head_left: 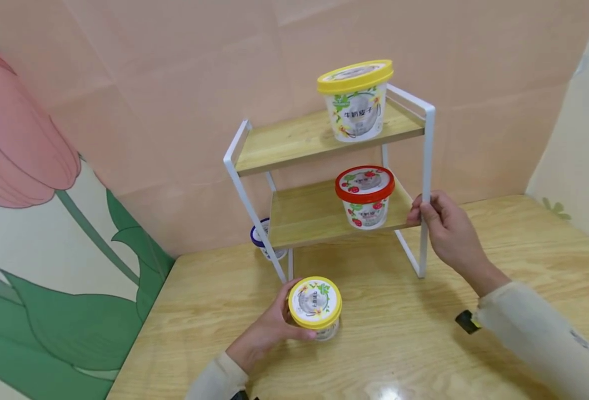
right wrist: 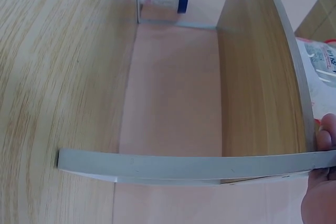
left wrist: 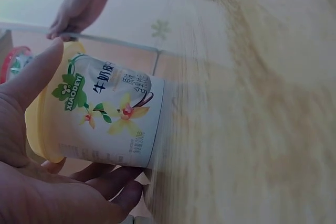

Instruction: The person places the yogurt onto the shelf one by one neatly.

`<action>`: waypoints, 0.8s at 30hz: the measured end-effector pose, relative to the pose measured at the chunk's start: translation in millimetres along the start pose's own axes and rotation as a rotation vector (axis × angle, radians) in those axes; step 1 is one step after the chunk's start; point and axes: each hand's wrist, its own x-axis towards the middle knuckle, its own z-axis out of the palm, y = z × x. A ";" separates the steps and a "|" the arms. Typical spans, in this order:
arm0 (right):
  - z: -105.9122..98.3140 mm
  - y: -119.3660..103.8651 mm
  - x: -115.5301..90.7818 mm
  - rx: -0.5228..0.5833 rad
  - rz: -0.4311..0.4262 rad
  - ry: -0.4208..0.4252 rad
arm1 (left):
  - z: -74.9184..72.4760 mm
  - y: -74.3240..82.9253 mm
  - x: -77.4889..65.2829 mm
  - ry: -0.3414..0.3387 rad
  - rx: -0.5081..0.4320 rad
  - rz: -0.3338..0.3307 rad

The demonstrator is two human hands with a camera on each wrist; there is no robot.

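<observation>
In the head view my left hand [head_left: 269,330] grips a yellow-lidded tub [head_left: 322,333] that stands on the table in front of a two-tier shelf rack [head_left: 284,136]. The left wrist view shows thumb and fingers around this tub, with its printed flowers facing the camera. At the rack's right front post, my right hand [head_left: 452,239] holds the white metal at the lower board's height. Another yellow-lidded tub [head_left: 357,114] stands on the top board, toward the right. On the lower board sits a red-lidded tub [head_left: 367,197], left of my right hand.
A blue-lidded tub [head_left: 256,236] stands behind the rack's left front post, partly hidden by it. The wooden table [head_left: 189,311] meets a pinkish backdrop [head_left: 164,139] at the back. A large tulip picture [head_left: 19,133] covers the left side.
</observation>
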 end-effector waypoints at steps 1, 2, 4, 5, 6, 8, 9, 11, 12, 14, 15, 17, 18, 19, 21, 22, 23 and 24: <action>0.1 0.1 -0.1 0.003 0.002 0.002 | 0.2 0.5 0.0 0.004 0.001 0.001; 0.1 0.4 -0.2 0.003 0.003 0.004 | 0.5 1.0 0.0 0.012 0.005 -0.002; 0.1 0.9 0.0 0.004 0.001 0.005 | 1.1 2.1 -0.2 0.031 0.018 -0.002; 0.1 1.1 0.1 0.004 0.000 0.004 | 1.3 2.5 -0.2 0.040 0.029 0.003; 0.2 1.4 0.2 0.005 -0.002 0.004 | 1.5 2.9 -0.3 0.048 0.037 0.006; 0.4 1.7 0.5 0.005 -0.005 0.003 | 1.8 3.6 -0.3 0.059 0.050 0.009; 0.5 1.9 0.6 0.007 -0.006 0.004 | 1.8 3.7 -0.2 0.061 0.053 0.012; 0.7 2.4 0.9 0.007 -0.007 0.002 | 1.6 3.8 0.1 0.065 0.056 0.011; 0.7 2.6 0.9 0.007 -0.007 0.002 | 1.5 3.6 0.2 0.065 0.055 0.008; 0.7 3.0 1.0 0.002 -0.007 0.003 | 1.2 3.2 0.5 0.062 0.050 0.003; 0.7 3.1 1.0 0.000 -0.007 0.004 | 1.0 2.8 0.8 0.060 0.048 0.001; 0.6 3.2 1.1 -0.001 -0.006 0.007 | 0.5 2.2 1.1 0.047 0.043 -0.001; 0.6 3.1 1.1 -0.002 -0.007 0.009 | 0.3 1.8 1.3 0.039 0.039 -0.001; 0.5 3.1 1.1 -0.002 -0.009 0.011 | 0.1 1.4 1.5 0.029 0.037 -0.001; 0.5 3.1 1.0 0.003 -0.012 0.015 | -0.4 0.7 1.9 0.011 0.035 0.001; 0.7 3.0 1.0 0.007 -0.014 0.016 | -0.7 0.5 2.0 0.003 0.033 0.002; 0.9 3.0 1.0 0.009 -0.017 0.017 | -0.9 0.4 2.0 -0.002 0.031 0.004; 1.1 2.8 1.0 0.012 -0.020 0.017 | -1.1 0.1 2.0 -0.005 0.028 0.004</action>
